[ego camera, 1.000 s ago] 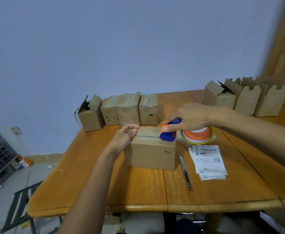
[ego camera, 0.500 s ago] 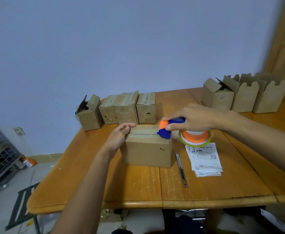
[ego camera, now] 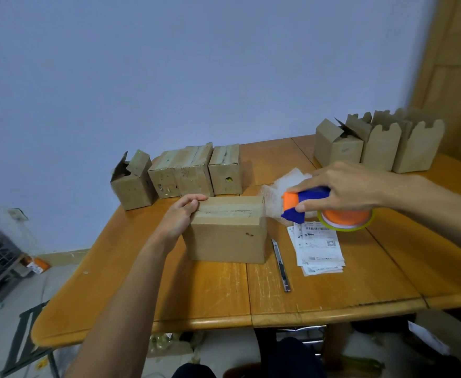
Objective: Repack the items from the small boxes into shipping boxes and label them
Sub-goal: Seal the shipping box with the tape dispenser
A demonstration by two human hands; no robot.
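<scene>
A closed cardboard shipping box point(ego camera: 228, 238) stands mid-table with a strip of tape along its top seam. My left hand point(ego camera: 178, 216) holds its upper left edge, fingers curled over the top. My right hand point(ego camera: 344, 186) grips an orange and blue tape dispenser point(ego camera: 300, 203) just right of the box, a little above the table; its tape roll point(ego camera: 345, 218) shows under my wrist. A stretch of clear tape runs from the dispenser toward the box's right edge. Shipping labels point(ego camera: 316, 246) lie in a small pile right of the box.
A utility knife point(ego camera: 281, 264) lies between box and labels. Several small boxes point(ego camera: 193, 173) line the back left edge, the leftmost open. Three open-flapped boxes point(ego camera: 379, 145) stand at the back right. Bubble wrap point(ego camera: 286, 181) lies behind the dispenser. A chair point(ego camera: 24, 339) sits at lower left.
My right hand has pulled the tape dispenser to the right, off the box top and past its right edge. My left hand stays on the box's left edge.
</scene>
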